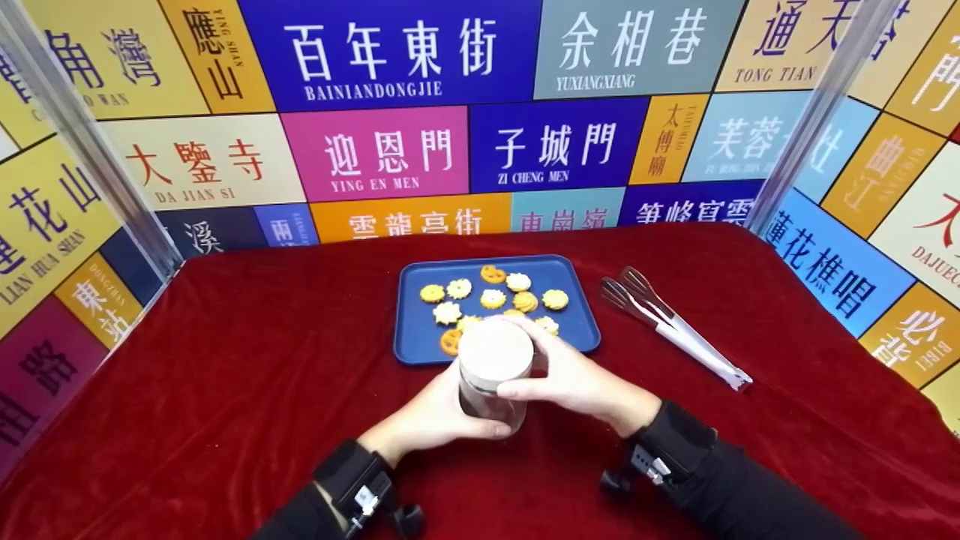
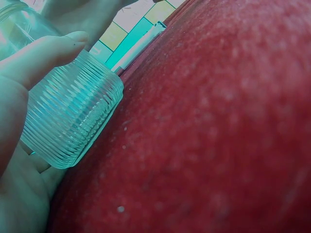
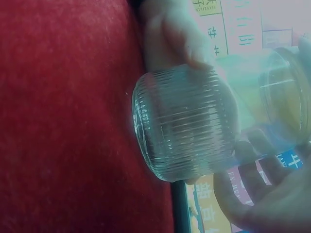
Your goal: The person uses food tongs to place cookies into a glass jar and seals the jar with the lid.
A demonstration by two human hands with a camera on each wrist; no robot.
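Note:
A clear glass jar (image 1: 487,405) with a ribbed lower body and a pale round lid (image 1: 496,351) stands upright before me. My left hand (image 1: 431,416) grips the jar's body, its thumb across the near side. The right hand (image 1: 574,379) holds the lid at its rim, thumb in front and fingers on the far side. In the left wrist view the ribbed glass (image 2: 73,107) lies between left thumb and fingers, its base close over the red cloth. No contents show in the ribbed part (image 3: 184,121) in the right wrist view.
Behind the jar lies a blue tray (image 1: 416,270) with several cookies (image 1: 555,299) and pretzels (image 1: 493,274); the jar overlaps its front edge in the head view. Metal tongs (image 1: 675,326) rest at the right. Red cloth (image 1: 247,375) covers the table. Printed panels (image 1: 375,150) stand behind.

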